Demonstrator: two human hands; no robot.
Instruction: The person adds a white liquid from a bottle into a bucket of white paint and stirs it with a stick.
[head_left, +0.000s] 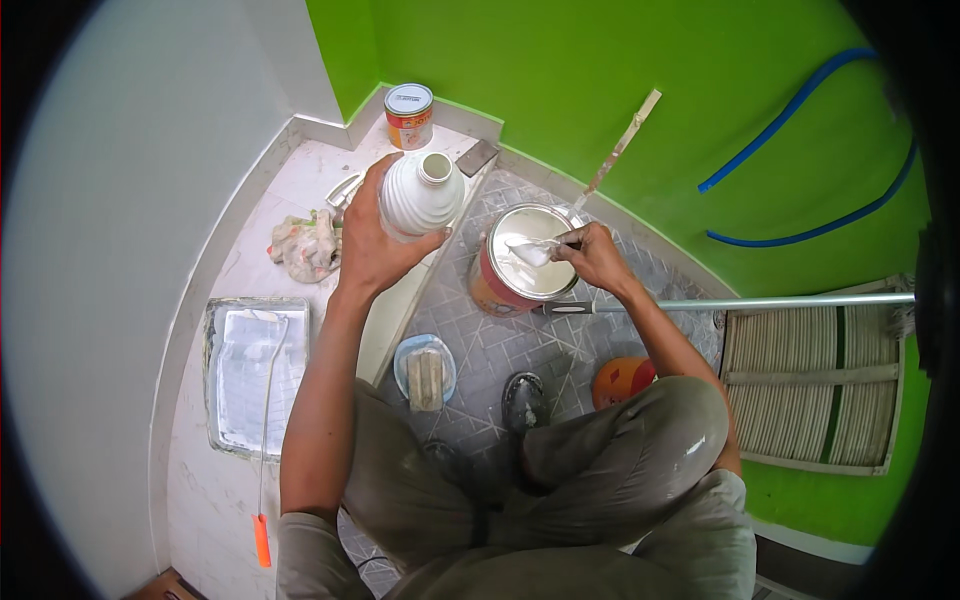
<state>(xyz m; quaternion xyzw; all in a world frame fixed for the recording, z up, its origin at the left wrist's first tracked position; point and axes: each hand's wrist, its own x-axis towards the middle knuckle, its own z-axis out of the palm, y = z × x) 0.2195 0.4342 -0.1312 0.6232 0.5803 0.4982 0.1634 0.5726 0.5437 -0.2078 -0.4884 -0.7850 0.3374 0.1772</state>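
Observation:
My left hand (372, 240) is closed around a white ribbed plastic bottle (422, 205), held uncapped and nearly upright with its round mouth facing up. To its right stands an open can of white paint (497, 288) on the grey patterned floor. Over the paint, my right hand (597, 258) pinches a small white scoop-like piece (534, 253) coated in paint. Whether the scoop touches the paint surface I cannot tell. Just behind the can, a paint-stained wooden stick (628, 138) leans up toward the green wall.
On the pale ledge are a roller tray (262, 385), an orange-handled roller (262, 540), a crumpled rag (304, 247) and a closed can (409, 118). A metal pole (760, 302) lies right of the paint can. Nearer me are a blue dish (402, 372) and an orange lid-like object (622, 382).

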